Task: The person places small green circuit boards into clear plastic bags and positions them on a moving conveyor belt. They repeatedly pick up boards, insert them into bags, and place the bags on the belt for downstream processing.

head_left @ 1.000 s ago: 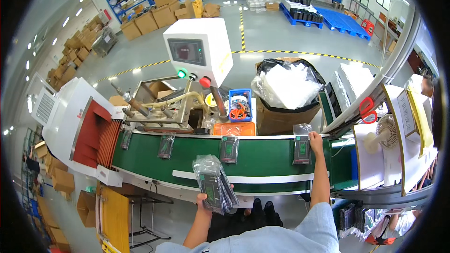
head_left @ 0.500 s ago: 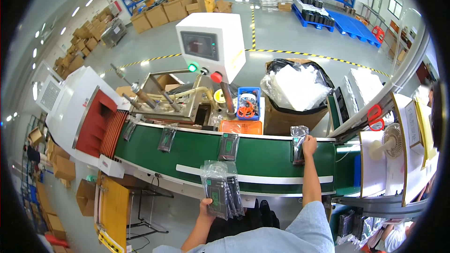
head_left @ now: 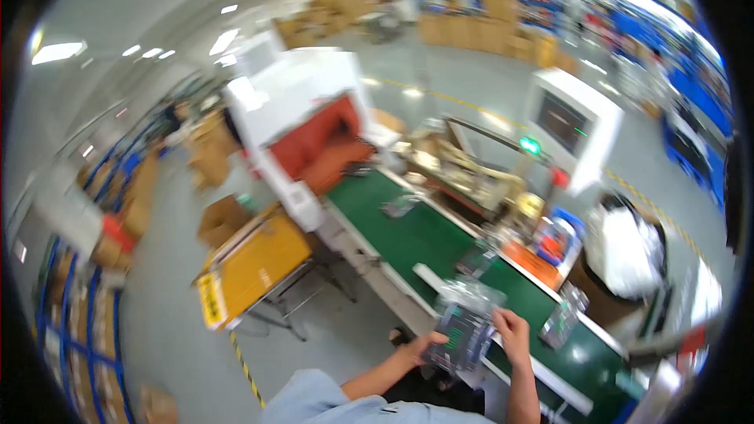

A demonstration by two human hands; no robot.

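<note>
My left hand [head_left: 424,348] is closed on the lower left edge of a stack of flat dark packs in clear plastic bags [head_left: 462,334], held in front of the conveyor. At the stack's right edge, my right hand [head_left: 512,331] has its fingers bent and pinching; blur hides how many packs it grips. The loose ends of the bags stick up at the top. Beyond the stack, another bagged pack [head_left: 477,259] lies on the green conveyor belt [head_left: 432,239]. To the right of my right hand a further bagged pack [head_left: 563,319] rests on the belt.
At the belt's far left end stands a white machine with a red tunnel opening [head_left: 314,145]. A control box [head_left: 569,126] rises behind the belt, near a blue tray [head_left: 559,235] and a lined waste carton [head_left: 624,247]. A yellow table [head_left: 263,267] stands at left.
The view has swung left and blurred. My right hand has let go of the bagged pack on the belt and come over to the stack in my left hand.
</note>
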